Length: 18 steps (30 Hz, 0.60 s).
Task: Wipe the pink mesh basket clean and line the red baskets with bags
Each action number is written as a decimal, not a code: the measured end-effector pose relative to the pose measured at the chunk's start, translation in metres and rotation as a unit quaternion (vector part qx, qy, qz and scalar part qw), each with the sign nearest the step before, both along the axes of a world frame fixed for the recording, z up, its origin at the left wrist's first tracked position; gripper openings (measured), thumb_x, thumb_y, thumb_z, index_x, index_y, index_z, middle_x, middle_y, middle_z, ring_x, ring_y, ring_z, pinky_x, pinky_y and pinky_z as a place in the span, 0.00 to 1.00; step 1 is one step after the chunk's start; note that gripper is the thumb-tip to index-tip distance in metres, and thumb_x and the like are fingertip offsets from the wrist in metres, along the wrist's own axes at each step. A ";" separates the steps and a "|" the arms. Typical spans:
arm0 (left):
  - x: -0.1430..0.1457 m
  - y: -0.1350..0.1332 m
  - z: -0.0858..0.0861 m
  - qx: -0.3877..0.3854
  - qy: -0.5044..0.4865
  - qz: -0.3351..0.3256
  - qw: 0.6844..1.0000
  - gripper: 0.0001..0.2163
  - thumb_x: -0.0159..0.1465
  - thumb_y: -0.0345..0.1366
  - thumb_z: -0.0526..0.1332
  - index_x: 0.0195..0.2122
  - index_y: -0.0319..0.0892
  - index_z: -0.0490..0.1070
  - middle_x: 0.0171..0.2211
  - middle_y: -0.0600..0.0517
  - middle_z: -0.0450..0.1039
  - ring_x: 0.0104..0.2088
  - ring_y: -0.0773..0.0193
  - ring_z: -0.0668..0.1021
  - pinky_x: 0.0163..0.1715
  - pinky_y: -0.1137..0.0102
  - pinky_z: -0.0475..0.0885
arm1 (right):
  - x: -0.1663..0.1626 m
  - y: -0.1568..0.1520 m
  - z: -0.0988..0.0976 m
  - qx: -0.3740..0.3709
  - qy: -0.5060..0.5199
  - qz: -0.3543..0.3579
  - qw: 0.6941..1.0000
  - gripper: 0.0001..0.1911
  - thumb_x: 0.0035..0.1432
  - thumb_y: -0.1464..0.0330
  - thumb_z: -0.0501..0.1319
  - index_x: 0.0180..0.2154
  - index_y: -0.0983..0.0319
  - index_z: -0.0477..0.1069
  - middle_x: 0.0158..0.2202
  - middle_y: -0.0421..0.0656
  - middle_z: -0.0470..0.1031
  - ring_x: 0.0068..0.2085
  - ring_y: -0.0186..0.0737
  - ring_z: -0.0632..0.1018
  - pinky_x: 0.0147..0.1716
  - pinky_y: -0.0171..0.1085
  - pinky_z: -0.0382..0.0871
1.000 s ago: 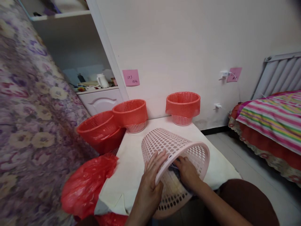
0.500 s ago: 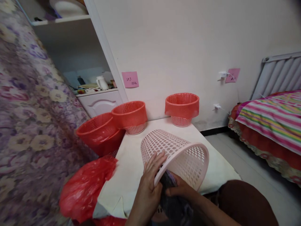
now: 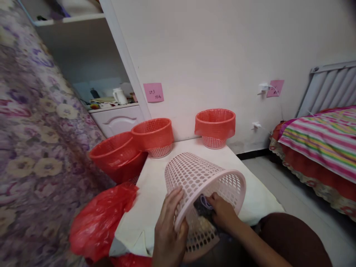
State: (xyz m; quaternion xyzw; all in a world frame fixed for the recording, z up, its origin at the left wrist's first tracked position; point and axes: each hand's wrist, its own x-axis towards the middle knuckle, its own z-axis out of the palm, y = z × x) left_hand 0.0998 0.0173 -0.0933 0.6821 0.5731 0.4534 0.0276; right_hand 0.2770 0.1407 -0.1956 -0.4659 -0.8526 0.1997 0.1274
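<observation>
A pale pink plastic basket (image 3: 191, 170) with a lattice wall lies tipped over, its mouth facing me. My left hand (image 3: 171, 222) grips its near left rim, thumb on the inside and fingers outside. Within the mouth, my right hand (image 3: 221, 211) is closed on a dark, soft bundle (image 3: 203, 208) that has a light purple loop of cord or trim. The bundle's exact kind cannot be made out, and part of it is hidden by the right hand.
The basket is on a white-covered table (image 3: 158, 178). Red-lined baskets stand at its back right (image 3: 215, 124) and back left (image 3: 152, 133), with another red-lined basket (image 3: 116, 155) beyond the left edge. A red plastic bag (image 3: 100, 218) bulges at the left.
My right hand and the dark bundle have moved up and deeper into the basket's mouth. My left hand has shifted slightly left and down along the rim.
</observation>
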 end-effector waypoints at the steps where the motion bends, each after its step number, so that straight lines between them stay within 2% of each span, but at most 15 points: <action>1: -0.002 -0.006 -0.015 0.008 0.006 0.026 1.000 0.33 0.61 0.22 0.54 0.64 0.60 0.52 0.63 0.51 0.59 0.65 0.57 0.63 0.65 0.49 0.58 | 0.000 0.001 0.001 -0.005 0.001 -0.003 1.000 0.34 0.48 0.78 0.54 0.57 0.56 0.67 0.50 0.51 0.71 0.49 0.50 0.76 0.40 0.40 0.69; 3: -0.006 -0.017 -0.053 0.009 -0.007 0.065 0.998 0.33 0.64 0.26 0.54 0.66 0.60 0.46 0.67 0.50 0.51 0.67 0.54 0.58 0.65 0.50 0.59 | -0.001 0.001 0.000 -0.013 0.008 -0.007 1.000 0.35 0.46 0.79 0.55 0.57 0.57 0.68 0.49 0.51 0.71 0.49 0.51 0.77 0.41 0.40 0.69; 5: -0.007 -0.023 -0.095 0.012 -0.048 0.082 0.995 0.31 0.66 0.30 0.54 0.67 0.60 0.45 0.68 0.50 0.48 0.69 0.50 0.54 0.66 0.48 0.56 | -0.001 0.002 -0.003 -0.020 0.019 -0.009 1.000 0.35 0.45 0.79 0.55 0.57 0.59 0.67 0.50 0.52 0.71 0.49 0.52 0.77 0.43 0.42 0.69; 6: -0.006 -0.023 -0.112 0.006 -0.070 0.086 0.994 0.32 0.66 0.32 0.52 0.68 0.59 0.40 0.68 0.49 0.46 0.69 0.50 0.54 0.66 0.48 0.54 | 0.000 0.003 -0.005 -0.024 0.026 -0.008 0.999 0.35 0.45 0.79 0.55 0.58 0.60 0.67 0.50 0.53 0.70 0.50 0.53 0.76 0.44 0.42 0.69; 8: -0.001 -0.019 -0.129 -0.018 -0.091 0.088 0.992 0.32 0.68 0.34 0.49 0.69 0.57 0.33 0.71 0.48 0.39 0.70 0.50 0.49 0.68 0.47 0.49 | -0.001 0.003 -0.008 -0.031 0.043 0.000 0.999 0.37 0.45 0.78 0.55 0.60 0.62 0.63 0.53 0.54 0.70 0.53 0.52 0.75 0.50 0.44 0.68; 9: 0.001 -0.016 -0.127 -0.023 -0.099 0.083 0.991 0.31 0.69 0.34 0.48 0.69 0.57 0.32 0.71 0.49 0.37 0.71 0.51 0.47 0.68 0.47 0.47 | -0.002 0.002 -0.008 -0.043 0.076 0.014 0.996 0.39 0.45 0.77 0.56 0.62 0.64 0.60 0.56 0.55 0.69 0.56 0.52 0.73 0.54 0.44 0.66; 11: 0.005 -0.011 -0.105 -0.022 -0.102 0.055 0.993 0.29 0.69 0.33 0.46 0.69 0.58 0.36 0.72 0.52 0.37 0.71 0.53 0.46 0.69 0.48 0.47 | -0.008 -0.003 -0.008 -0.093 0.215 0.070 0.970 0.42 0.47 0.73 0.59 0.65 0.67 0.53 0.62 0.56 0.64 0.62 0.51 0.67 0.61 0.47 0.59; 13: 0.008 -0.007 -0.067 -0.005 -0.069 0.019 0.997 0.28 0.69 0.30 0.46 0.68 0.60 0.43 0.72 0.56 0.38 0.71 0.56 0.47 0.69 0.51 0.49 | -0.018 -0.014 -0.007 -0.159 0.383 0.149 0.898 0.46 0.49 0.67 0.61 0.67 0.66 0.48 0.66 0.55 0.60 0.66 0.50 0.62 0.65 0.49 0.53; 14: 0.008 -0.006 -0.048 -0.004 -0.031 0.000 1.000 0.28 0.69 0.29 0.46 0.67 0.60 0.45 0.72 0.57 0.41 0.71 0.58 0.47 0.69 0.53 0.49 | -0.024 -0.020 -0.007 -0.184 0.441 0.185 0.859 0.46 0.50 0.65 0.62 0.67 0.64 0.47 0.67 0.54 0.59 0.67 0.50 0.61 0.65 0.50 0.52; 15: 0.009 -0.005 -0.031 -0.002 0.011 -0.033 0.999 0.29 0.68 0.27 0.47 0.67 0.59 0.46 0.71 0.57 0.45 0.71 0.58 0.47 0.69 0.54 0.49 | -0.029 -0.025 -0.007 -0.195 0.467 0.212 0.836 0.45 0.51 0.65 0.62 0.67 0.62 0.48 0.67 0.51 0.60 0.67 0.49 0.61 0.65 0.50 0.53; 16: 0.010 -0.004 -0.018 0.007 0.049 -0.065 0.997 0.30 0.66 0.26 0.47 0.68 0.57 0.47 0.71 0.56 0.47 0.71 0.58 0.48 0.69 0.54 0.48 | -0.033 -0.030 -0.008 -0.193 0.466 0.226 0.834 0.44 0.51 0.66 0.62 0.67 0.60 0.49 0.67 0.50 0.60 0.67 0.48 0.61 0.65 0.50 0.53; 17: 0.012 -0.004 -0.008 0.006 0.076 -0.085 0.993 0.31 0.65 0.25 0.47 0.68 0.55 0.48 0.71 0.55 0.49 0.70 0.59 0.50 0.69 0.55 0.48 | -0.037 -0.033 -0.011 -0.176 0.441 0.226 0.850 0.42 0.51 0.68 0.62 0.67 0.59 0.51 0.67 0.49 0.61 0.67 0.48 0.61 0.65 0.50 0.54; 18: 0.014 -0.003 -0.003 0.007 0.095 -0.102 0.990 0.31 0.64 0.24 0.47 0.68 0.54 0.48 0.70 0.53 0.50 0.70 0.59 0.52 0.69 0.54 0.49 | -0.038 -0.033 -0.014 -0.145 0.393 0.211 0.883 0.41 0.51 0.70 0.62 0.66 0.59 0.53 0.67 0.49 0.61 0.66 0.49 0.62 0.64 0.49 0.56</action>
